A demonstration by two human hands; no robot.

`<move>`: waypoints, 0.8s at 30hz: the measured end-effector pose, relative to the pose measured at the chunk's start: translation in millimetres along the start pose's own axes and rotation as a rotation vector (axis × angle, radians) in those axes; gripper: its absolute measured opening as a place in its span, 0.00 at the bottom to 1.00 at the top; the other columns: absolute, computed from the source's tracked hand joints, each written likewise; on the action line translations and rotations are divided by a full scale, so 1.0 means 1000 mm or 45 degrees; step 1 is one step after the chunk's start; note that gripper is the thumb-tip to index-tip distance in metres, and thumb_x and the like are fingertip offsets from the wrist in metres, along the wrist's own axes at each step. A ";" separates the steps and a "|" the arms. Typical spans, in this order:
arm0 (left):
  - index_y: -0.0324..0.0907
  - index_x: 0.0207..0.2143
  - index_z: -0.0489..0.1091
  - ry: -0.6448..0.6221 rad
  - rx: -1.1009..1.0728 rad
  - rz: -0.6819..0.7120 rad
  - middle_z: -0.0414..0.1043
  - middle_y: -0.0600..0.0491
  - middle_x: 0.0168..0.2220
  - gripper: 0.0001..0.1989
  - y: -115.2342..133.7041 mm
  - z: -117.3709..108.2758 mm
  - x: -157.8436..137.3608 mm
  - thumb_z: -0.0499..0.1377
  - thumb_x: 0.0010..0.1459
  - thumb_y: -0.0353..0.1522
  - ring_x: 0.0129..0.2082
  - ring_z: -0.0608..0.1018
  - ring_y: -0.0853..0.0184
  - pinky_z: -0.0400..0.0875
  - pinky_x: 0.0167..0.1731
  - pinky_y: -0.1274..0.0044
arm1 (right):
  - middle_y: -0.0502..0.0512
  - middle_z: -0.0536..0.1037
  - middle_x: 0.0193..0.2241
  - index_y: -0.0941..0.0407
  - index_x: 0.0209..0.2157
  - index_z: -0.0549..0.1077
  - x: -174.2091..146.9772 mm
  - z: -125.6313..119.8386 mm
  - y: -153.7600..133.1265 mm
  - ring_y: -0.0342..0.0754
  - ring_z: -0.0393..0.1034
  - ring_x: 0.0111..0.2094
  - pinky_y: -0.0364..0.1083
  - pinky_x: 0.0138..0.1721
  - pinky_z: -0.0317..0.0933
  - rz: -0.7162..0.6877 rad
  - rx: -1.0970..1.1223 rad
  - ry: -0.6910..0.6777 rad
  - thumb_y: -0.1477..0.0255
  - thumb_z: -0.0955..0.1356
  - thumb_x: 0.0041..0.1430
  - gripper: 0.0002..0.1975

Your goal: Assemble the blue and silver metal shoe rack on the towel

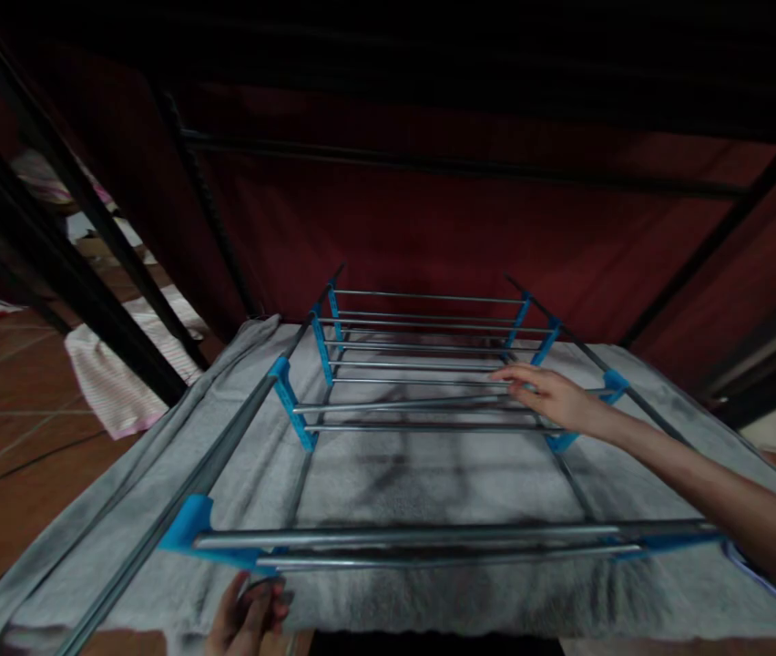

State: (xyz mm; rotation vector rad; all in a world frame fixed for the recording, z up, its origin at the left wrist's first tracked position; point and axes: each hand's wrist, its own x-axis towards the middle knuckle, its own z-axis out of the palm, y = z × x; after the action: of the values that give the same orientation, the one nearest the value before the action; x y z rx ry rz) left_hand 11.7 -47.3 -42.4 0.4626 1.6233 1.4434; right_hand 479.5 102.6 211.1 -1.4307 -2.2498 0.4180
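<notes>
Apparently the rack (422, 428) sits mid-scene on grey cloth (415, 483), rods (394, 537) already bridging blue brackets (294, 407); remainder unclear. My right hand (552, 398) is over right-side rods, left hand (248, 615) half-curled near-left; can't tell if either grips.

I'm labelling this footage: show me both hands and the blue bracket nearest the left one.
Right hand (553, 397): head view, back of the hand.
Left hand (250, 623): head view, middle of the hand.
Blue bracket (187, 524): head view, its broad left end.
</notes>
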 end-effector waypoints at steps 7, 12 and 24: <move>0.39 0.28 0.73 -0.067 0.001 0.114 0.73 0.51 0.21 0.33 0.012 0.013 -0.013 0.73 0.28 0.55 0.18 0.72 0.66 0.63 0.16 0.77 | 0.60 0.77 0.50 0.55 0.55 0.72 0.065 0.077 -0.017 0.52 0.73 0.50 0.51 0.52 0.66 -0.186 -0.207 -0.350 0.64 0.59 0.69 0.20; 0.39 0.26 0.73 -0.096 0.011 0.061 0.74 0.49 0.22 0.31 0.020 0.012 -0.013 0.74 0.28 0.54 0.19 0.73 0.65 0.64 0.18 0.77 | 0.60 0.76 0.52 0.54 0.57 0.71 0.074 0.109 -0.024 0.52 0.72 0.50 0.52 0.52 0.66 -0.402 -0.407 -0.459 0.67 0.60 0.69 0.19; 0.38 0.30 0.74 -0.020 0.040 -0.014 0.75 0.50 0.22 0.34 0.018 -0.007 0.004 0.75 0.25 0.52 0.22 0.74 0.64 0.68 0.22 0.76 | 0.57 0.74 0.55 0.53 0.60 0.68 0.010 0.122 -0.042 0.49 0.70 0.54 0.49 0.55 0.65 -0.615 -0.226 -0.564 0.79 0.57 0.66 0.24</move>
State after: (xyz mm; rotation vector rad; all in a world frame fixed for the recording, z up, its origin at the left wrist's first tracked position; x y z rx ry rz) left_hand -0.9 -43.7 -27.6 0.4807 1.6356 1.4045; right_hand 380.4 91.7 128.5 -0.8721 -2.9458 0.4092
